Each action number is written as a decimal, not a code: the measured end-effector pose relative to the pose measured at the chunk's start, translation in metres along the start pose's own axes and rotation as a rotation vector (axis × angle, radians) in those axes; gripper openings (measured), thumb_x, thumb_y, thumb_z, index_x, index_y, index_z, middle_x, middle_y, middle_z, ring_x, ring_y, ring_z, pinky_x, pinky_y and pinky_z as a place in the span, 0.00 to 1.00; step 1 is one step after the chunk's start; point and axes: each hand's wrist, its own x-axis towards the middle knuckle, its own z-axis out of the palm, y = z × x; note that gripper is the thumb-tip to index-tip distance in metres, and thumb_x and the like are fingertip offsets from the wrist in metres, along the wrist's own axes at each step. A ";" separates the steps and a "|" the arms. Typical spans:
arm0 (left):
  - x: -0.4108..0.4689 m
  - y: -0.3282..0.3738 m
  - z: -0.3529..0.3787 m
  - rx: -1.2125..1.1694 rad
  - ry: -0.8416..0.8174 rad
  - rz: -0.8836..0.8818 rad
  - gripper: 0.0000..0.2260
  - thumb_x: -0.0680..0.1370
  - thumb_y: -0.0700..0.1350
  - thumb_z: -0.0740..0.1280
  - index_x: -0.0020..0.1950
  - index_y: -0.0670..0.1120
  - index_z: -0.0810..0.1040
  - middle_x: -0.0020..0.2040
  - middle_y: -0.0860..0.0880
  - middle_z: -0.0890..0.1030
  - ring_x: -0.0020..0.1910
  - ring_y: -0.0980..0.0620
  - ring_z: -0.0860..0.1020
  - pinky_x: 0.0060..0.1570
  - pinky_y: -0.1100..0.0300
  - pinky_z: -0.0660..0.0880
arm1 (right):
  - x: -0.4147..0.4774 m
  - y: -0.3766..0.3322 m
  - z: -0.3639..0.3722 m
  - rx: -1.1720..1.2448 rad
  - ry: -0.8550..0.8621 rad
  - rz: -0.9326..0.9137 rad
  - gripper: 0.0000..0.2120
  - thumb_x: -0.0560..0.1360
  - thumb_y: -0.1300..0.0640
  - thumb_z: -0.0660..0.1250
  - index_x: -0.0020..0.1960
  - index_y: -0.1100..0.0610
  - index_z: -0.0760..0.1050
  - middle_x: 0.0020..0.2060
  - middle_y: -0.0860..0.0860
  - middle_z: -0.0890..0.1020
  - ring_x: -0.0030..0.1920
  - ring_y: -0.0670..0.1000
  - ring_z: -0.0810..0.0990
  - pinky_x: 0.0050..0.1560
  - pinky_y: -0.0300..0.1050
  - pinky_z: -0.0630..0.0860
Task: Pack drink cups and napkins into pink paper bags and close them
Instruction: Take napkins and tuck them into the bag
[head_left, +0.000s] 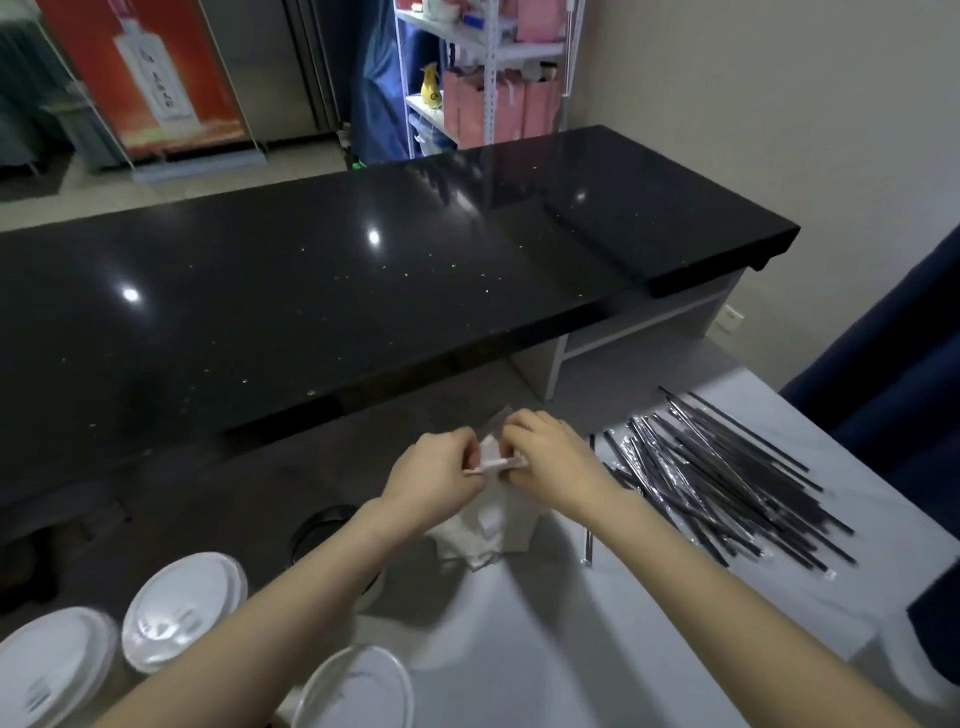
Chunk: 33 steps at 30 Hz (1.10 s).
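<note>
Pinching a folded napkin (493, 464) between them, the fingers (464, 442) of the left hand (436, 473) and the right hand (550, 457) are curled tight on its two ends. Just beneath them lies a loose pile of white napkins (493, 535) on the pale table (545, 649). Right of the fingers spread wrapped black straws (727, 483). Nearer the person, to the left, stand lidded cups (184, 608). Pink bags (498, 111) sit on a shelf (488, 49) far beyond.

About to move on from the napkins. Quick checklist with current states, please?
1. Grip: left hand and right hand both pinch the held napkin: ok.
2. Supply: napkin pile lies under the hands on the table: ok.
3. Drinks: lidded cups stand near, lower left: ok.
4. Bag at the table: not ok; pink bags show only on the far shelf.
5. Single sheet separated: cannot tell.
</note>
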 end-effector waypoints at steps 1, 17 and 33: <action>-0.004 0.002 -0.004 -0.061 0.021 0.015 0.07 0.70 0.45 0.69 0.38 0.53 0.71 0.35 0.52 0.78 0.35 0.54 0.77 0.35 0.53 0.75 | -0.004 -0.002 -0.006 0.046 0.030 0.024 0.08 0.68 0.56 0.72 0.45 0.55 0.75 0.47 0.51 0.78 0.51 0.55 0.75 0.47 0.46 0.65; -0.184 -0.040 -0.146 -0.413 0.531 0.148 0.05 0.74 0.46 0.73 0.43 0.54 0.78 0.37 0.57 0.79 0.33 0.60 0.75 0.31 0.64 0.72 | -0.018 -0.211 -0.103 0.573 0.116 -0.191 0.08 0.71 0.60 0.72 0.46 0.48 0.79 0.40 0.41 0.81 0.43 0.40 0.78 0.41 0.31 0.73; -0.573 -0.263 -0.318 0.250 0.794 -0.505 0.20 0.68 0.47 0.77 0.57 0.55 0.78 0.56 0.56 0.80 0.62 0.54 0.73 0.58 0.57 0.70 | 0.021 -0.642 0.000 0.574 -0.086 -0.673 0.06 0.71 0.63 0.69 0.45 0.53 0.79 0.37 0.41 0.79 0.39 0.41 0.76 0.38 0.31 0.69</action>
